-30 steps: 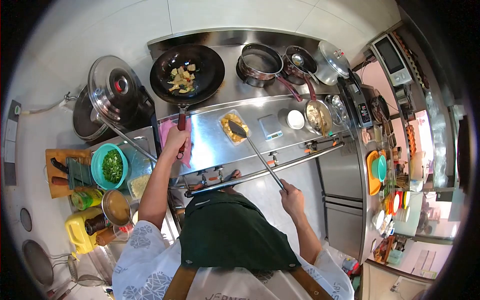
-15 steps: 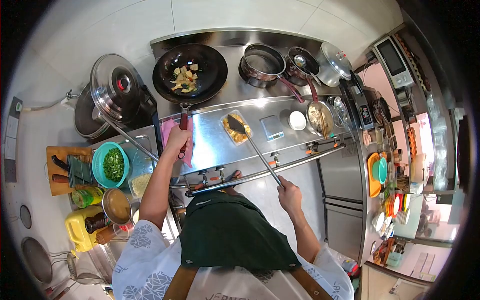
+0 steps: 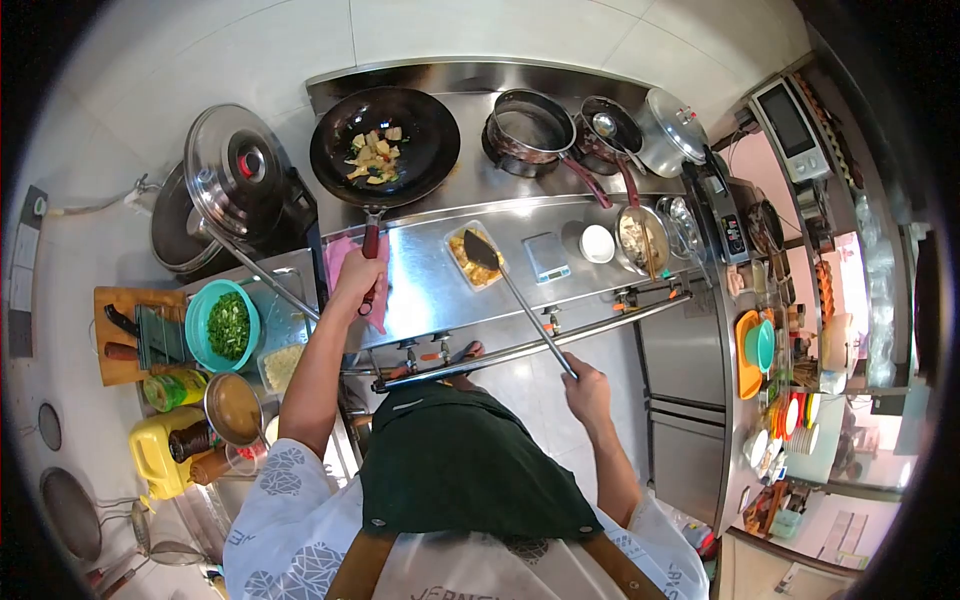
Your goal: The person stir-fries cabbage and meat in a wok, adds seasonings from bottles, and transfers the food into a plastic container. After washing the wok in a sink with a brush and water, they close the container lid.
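My left hand (image 3: 357,279) is wrapped round the handle of a dark wok (image 3: 425,150), which rests on the stove and holds chunks of pale and yellowish food (image 3: 374,158). Out to the right, my right hand (image 3: 588,390) grips the end of a long metal spatula (image 3: 535,323). The spatula's dark blade lies over a rectangular container (image 3: 455,236) of yellow food on the steel counter. A pink cloth (image 3: 377,317) lies beneath my left hand. Just right of the container sits a small scale (image 3: 545,257), with a white bowl (image 3: 597,244) beyond it.
Two saucepans (image 3: 531,120) (image 3: 603,130) and a lidded pot (image 3: 672,125) stand at the back right. A metal rail (image 3: 520,347) runs along the front edge. At left are a large lid (image 3: 235,165), a turquoise bowl of chopped greens (image 3: 228,326), a cutting board (image 3: 115,335) and a yellow jug (image 3: 150,450).
My right hand has moved slightly right and down, and the spatula's blade has shifted a little right over the container. My left hand still holds the wok handle.
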Demonstrator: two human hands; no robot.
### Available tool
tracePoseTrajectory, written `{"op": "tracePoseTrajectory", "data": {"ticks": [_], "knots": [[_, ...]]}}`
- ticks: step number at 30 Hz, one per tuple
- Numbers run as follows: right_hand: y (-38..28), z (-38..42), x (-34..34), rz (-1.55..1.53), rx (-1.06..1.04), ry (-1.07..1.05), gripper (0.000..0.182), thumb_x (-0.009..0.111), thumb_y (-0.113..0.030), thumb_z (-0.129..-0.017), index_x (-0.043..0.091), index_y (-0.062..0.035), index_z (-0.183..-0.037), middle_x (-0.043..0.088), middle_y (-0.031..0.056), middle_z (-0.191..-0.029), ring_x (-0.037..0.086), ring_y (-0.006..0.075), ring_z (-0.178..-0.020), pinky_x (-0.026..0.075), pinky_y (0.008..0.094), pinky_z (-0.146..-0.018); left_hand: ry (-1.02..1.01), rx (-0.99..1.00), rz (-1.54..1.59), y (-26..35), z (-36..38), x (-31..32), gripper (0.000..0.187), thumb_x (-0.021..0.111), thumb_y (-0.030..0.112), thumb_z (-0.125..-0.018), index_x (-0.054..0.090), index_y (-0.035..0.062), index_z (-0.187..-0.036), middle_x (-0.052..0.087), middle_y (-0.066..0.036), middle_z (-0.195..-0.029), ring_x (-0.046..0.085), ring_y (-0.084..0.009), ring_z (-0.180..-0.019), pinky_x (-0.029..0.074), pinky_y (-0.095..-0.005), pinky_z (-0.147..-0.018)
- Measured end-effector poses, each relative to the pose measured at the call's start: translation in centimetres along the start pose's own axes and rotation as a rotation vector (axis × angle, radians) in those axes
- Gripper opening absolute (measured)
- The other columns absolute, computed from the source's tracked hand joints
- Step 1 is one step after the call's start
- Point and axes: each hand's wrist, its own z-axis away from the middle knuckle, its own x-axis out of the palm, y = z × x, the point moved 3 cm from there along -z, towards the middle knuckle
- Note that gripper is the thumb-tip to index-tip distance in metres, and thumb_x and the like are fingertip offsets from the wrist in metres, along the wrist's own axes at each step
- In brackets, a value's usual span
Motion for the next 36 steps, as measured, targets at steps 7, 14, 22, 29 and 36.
{"op": "tracePoseTrajectory", "data": {"ticks": [7,14,22,29,36], "knots": [[0.5,0.7,-1.4,0.167,0.037,-0.076,0.040,0.063,-0.015,-0.086,0.065,-0.0200,-0.126,0.070,0.0181,-0.102,0.068,0.0390,-0.094,0.054,0.0482,-0.083,0.017,-0.018,0.012,0.0,0.0,0.6,0.009,0.058,0.006,-0.076,0.054,0.0045,-0.068,0.056,-0.004,-0.057,0.054,-0.0139,-0.044,0.042,-0.0297,-0.041],[1.8,1.4,-2.8,0.052,0.027,0.026,0.041,0.064,-0.014,-0.085,0.066,-0.0200,-0.125,0.070,0.0177,-0.100,0.067,0.0392,-0.092,0.054,0.0480,-0.081,-0.004,-0.004,0.042,-0.1,-0.1,0.4,0.009,0.059,0.006,-0.075,0.053,0.0050,-0.068,0.055,-0.004,-0.057,0.053,-0.0142,-0.043,0.042,-0.0291,-0.039],[2.1,-0.2,-1.6,0.033,0.018,0.075,0.038,0.065,-0.012,-0.085,0.067,-0.0104,-0.123,0.070,0.0206,-0.098,0.068,0.0391,-0.091,0.054,0.0462,-0.080,0.020,0.002,0.059,-0.7,-0.7,0.8,0.008,0.059,0.006,-0.076,0.052,0.0041,-0.072,0.054,-0.005,-0.055,0.051,-0.0148,-0.041,0.040,-0.0303,-0.036],[-2.8,-6.2,-6.6,-0.250,-0.114,0.021,0.025,0.059,-0.017,-0.092,0.070,-0.0017,-0.108,0.062,0.0182,-0.067,0.061,0.0361,-0.064,0.048,0.0402,-0.065,0.091,0.004,-0.005,-2.1,-1.1,1.9,0.008,0.055,0.006,-0.079,0.053,0.0014,-0.085,0.053,-0.008,-0.054,0.051,-0.0177,-0.038,0.036,-0.0341,-0.033],[-18.5,-23.9,-11.3,0.456,-0.494,0.042,0.028,0.060,-0.023,-0.087,0.072,-0.0006,-0.099,0.071,0.0223,-0.094,0.068,0.0418,-0.095,0.054,0.0489,-0.085,0.177,0.011,-0.089,-2.4,-0.7,3.6,0.009,0.056,0.005,-0.076,0.057,-0.0037,-0.078,0.056,-0.013,-0.052,0.055,-0.0211,-0.038,0.039,-0.0357,-0.034]]}}
